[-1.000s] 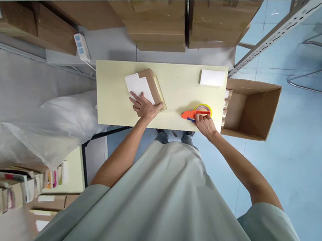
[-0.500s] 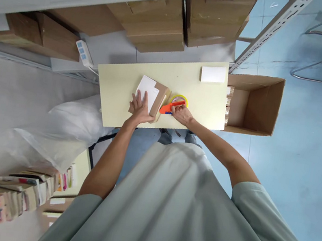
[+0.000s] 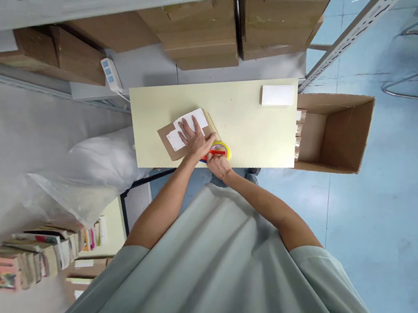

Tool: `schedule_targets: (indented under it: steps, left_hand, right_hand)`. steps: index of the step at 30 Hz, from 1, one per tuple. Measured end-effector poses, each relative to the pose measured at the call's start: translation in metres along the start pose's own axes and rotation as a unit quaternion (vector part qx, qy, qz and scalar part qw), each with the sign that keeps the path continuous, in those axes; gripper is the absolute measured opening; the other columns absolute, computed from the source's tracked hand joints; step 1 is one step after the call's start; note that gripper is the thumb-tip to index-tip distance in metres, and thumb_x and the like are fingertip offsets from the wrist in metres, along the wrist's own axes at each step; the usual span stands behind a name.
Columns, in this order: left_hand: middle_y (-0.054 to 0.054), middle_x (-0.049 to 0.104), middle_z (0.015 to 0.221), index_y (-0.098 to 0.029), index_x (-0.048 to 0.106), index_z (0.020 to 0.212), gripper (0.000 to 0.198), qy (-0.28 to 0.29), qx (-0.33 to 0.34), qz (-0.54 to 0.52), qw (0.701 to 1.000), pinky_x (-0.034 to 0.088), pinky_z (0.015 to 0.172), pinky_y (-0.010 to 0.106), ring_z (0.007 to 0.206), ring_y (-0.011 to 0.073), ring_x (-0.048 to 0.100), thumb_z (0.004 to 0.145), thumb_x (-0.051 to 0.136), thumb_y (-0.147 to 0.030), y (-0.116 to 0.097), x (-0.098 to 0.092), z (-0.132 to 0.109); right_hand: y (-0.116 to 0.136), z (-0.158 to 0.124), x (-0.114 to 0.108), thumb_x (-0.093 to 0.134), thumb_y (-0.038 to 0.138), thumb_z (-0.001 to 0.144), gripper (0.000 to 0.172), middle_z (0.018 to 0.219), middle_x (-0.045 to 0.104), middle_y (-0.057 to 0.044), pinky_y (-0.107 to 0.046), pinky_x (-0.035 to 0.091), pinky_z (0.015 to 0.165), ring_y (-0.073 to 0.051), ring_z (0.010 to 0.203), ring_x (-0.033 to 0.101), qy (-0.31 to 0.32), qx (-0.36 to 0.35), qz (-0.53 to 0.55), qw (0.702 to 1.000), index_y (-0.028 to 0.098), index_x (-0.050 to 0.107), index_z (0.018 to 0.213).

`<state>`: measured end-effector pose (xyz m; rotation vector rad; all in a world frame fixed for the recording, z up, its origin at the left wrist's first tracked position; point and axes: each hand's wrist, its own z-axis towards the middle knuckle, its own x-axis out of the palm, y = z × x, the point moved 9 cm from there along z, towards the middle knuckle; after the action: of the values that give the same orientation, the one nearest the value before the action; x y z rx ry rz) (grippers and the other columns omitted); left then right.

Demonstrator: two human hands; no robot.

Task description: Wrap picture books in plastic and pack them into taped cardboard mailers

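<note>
On the pale yellow table (image 3: 253, 132) lies a small cardboard box (image 3: 168, 133) with white paper labels (image 3: 176, 140) on its top. My left hand (image 3: 196, 141) rests on it, fingers spread over the labels, thumb towards the right edge. My right hand (image 3: 219, 165) is closed around an orange tape dispenser (image 3: 217, 152) with a yellow roll of tape (image 3: 228, 149). The dispenser is against the box's right side, close to the table's front edge. My left hand and the box partly hide its tip.
A white pad or small box (image 3: 277, 96) lies at the table's back right. An open carton (image 3: 345, 134) with small boxes inside stands to the right. Large cartons (image 3: 201, 32) line the shelf behind. At left are a power strip (image 3: 111, 75), a plastic bag (image 3: 99, 165) and stacked books (image 3: 32, 255).
The box has turned on the table, and its right side now faces more towards the back right. My right hand has brought the tape dispenser left and nearer to me, close beside my left hand.
</note>
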<state>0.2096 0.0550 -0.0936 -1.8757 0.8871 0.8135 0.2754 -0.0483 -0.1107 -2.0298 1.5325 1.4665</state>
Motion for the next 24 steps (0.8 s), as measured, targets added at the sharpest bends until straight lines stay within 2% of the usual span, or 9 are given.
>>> schedule_targets:
  steps: [4, 6, 8, 11, 13, 15, 19, 22, 24]
  left_hand:
    - [0.026, 0.001, 0.192, -0.011, 0.033, 0.178, 0.103, 0.007, 0.014, -0.033, 0.999, 0.008, 0.143, 0.064, 0.178, 0.0411, -0.023, 0.093, 0.082, -0.044, -0.002, 0.0, -0.004]
    - [0.027, -0.001, 0.192, -0.012, 0.035, 0.177, 0.101, 0.005, 0.012, -0.029, 0.999, 0.008, 0.142, 0.067, 0.178, 0.0429, -0.021, 0.093, 0.082, -0.042, -0.003, -0.002, -0.006]
    - [0.029, 0.0, 0.191, -0.011, 0.038, 0.175, 0.099, 0.001, 0.015, -0.029, 0.999, 0.008, 0.142, 0.068, 0.178, 0.044, -0.02, 0.091, 0.084, -0.037, -0.006, -0.004, -0.008]
    - [0.032, 0.004, 0.19, -0.007, 0.043, 0.17, 0.092, 0.002, 0.037, -0.045, 0.998, 0.011, 0.141, 0.068, 0.177, 0.0456, -0.02, 0.091, 0.084, -0.03, -0.011, -0.006, -0.013]
    - [0.033, 0.009, 0.188, -0.005, 0.045, 0.168, 0.09, 0.002, 0.049, -0.053, 0.997, 0.012, 0.141, 0.067, 0.177, 0.0457, -0.019, 0.09, 0.085, -0.027, -0.013, -0.007, -0.015]
    - [0.034, 0.014, 0.187, -0.005, 0.045, 0.167, 0.091, 0.009, 0.061, -0.049, 0.997, 0.012, 0.141, 0.064, 0.178, 0.0454, -0.017, 0.089, 0.086, -0.026, -0.014, -0.007, -0.018]
    - [0.033, 0.012, 0.188, -0.007, 0.041, 0.171, 0.098, 0.036, 0.091, 0.006, 0.995, 0.005, 0.142, 0.064, 0.178, 0.0465, -0.015, 0.087, 0.087, -0.028, -0.013, -0.003, -0.018]
    - [0.032, 0.005, 0.19, -0.009, 0.032, 0.176, 0.108, 0.056, 0.108, 0.069, 0.99, -0.003, 0.141, 0.069, 0.178, 0.0474, -0.015, 0.085, 0.087, -0.031, -0.006, 0.001, -0.013]
    - [0.032, 0.002, 0.19, -0.009, 0.025, 0.178, 0.115, 0.068, 0.117, 0.1, 0.986, -0.004, 0.14, 0.072, 0.178, 0.0473, -0.014, 0.084, 0.086, -0.032, 0.0, 0.003, -0.01]
  right_hand:
    - [-0.009, -0.019, 0.015, 0.032, 0.007, 0.11, 0.043, 0.119, 0.08, -0.033, -0.05, 0.057, 0.096, -0.036, 0.107, 0.079, 0.008, -0.018, -0.009, 1.0, -0.004, 0.057, 0.143]
    - [-0.023, -0.038, 0.024, 0.032, 0.01, 0.113, 0.041, 0.12, 0.079, -0.033, -0.047, 0.056, 0.096, -0.034, 0.109, 0.078, 0.022, -0.019, -0.013, 0.999, -0.005, 0.055, 0.143]
    - [-0.047, -0.059, 0.031, 0.029, 0.011, 0.113, 0.043, 0.12, 0.078, -0.034, -0.047, 0.055, 0.095, -0.036, 0.109, 0.078, 0.034, 0.002, -0.023, 0.999, -0.007, 0.053, 0.145]
    - [-0.097, -0.087, 0.032, 0.026, 0.014, 0.114, 0.05, 0.124, 0.076, -0.035, -0.049, 0.053, 0.095, -0.039, 0.113, 0.077, 0.053, 0.055, -0.057, 0.995, -0.009, 0.046, 0.153]
    - [-0.126, -0.094, 0.022, 0.022, 0.019, 0.116, 0.053, 0.125, 0.075, -0.036, -0.048, 0.052, 0.095, -0.04, 0.116, 0.075, 0.043, 0.082, -0.064, 0.994, -0.009, 0.042, 0.157]
    - [-0.142, -0.09, 0.01, 0.02, 0.019, 0.117, 0.051, 0.124, 0.075, -0.035, -0.048, 0.052, 0.095, -0.039, 0.116, 0.075, 0.027, 0.09, -0.064, 0.994, -0.008, 0.043, 0.154]
    - [-0.142, -0.059, -0.014, 0.022, 0.003, 0.109, 0.047, 0.12, 0.077, -0.032, -0.049, 0.051, 0.096, -0.035, 0.109, 0.075, -0.01, 0.078, -0.067, 0.995, -0.004, 0.052, 0.144]
    - [-0.124, -0.039, -0.025, 0.022, -0.003, 0.105, 0.05, 0.117, 0.078, -0.031, -0.05, 0.052, 0.096, -0.035, 0.106, 0.076, -0.023, 0.052, -0.078, 0.995, -0.004, 0.054, 0.143]
    - [-0.111, -0.032, -0.027, 0.025, -0.005, 0.104, 0.049, 0.116, 0.079, -0.031, -0.05, 0.053, 0.093, -0.035, 0.103, 0.077, -0.021, 0.035, -0.08, 0.996, -0.006, 0.054, 0.144]
